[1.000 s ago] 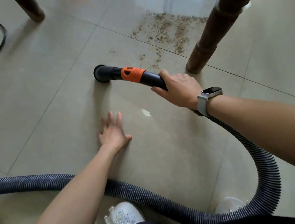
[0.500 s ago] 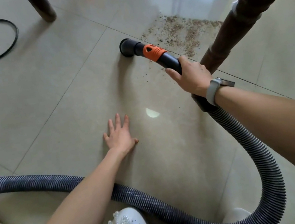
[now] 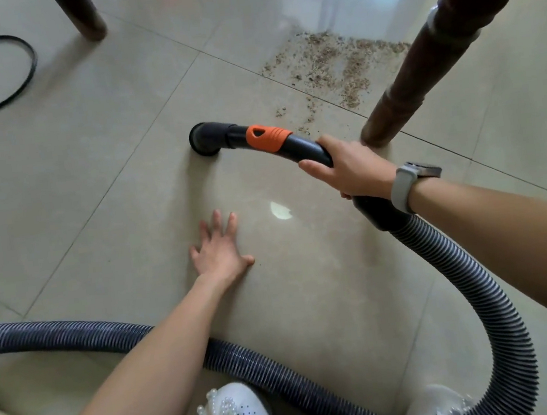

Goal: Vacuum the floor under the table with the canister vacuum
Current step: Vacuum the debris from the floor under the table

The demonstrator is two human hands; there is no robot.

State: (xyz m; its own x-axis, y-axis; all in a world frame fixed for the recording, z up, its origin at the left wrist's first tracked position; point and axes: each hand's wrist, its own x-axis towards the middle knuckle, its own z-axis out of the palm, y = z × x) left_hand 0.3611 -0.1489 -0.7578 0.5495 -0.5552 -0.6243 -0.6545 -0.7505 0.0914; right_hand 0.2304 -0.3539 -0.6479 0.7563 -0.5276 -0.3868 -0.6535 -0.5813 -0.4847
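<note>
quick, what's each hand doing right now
Left hand: open, fingers spread flat on the floor tile.
Right hand: closed around the vacuum wand, holding it.

Bright daylight glares off the glossy floor (image 3: 123, 156) at top, shadows soft, edges bowed by wide-angle distortion.

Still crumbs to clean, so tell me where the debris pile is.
In the head view the debris pile lies upper right on the floor, just left of the near table leg and beyond the vacuum nozzle.
</note>
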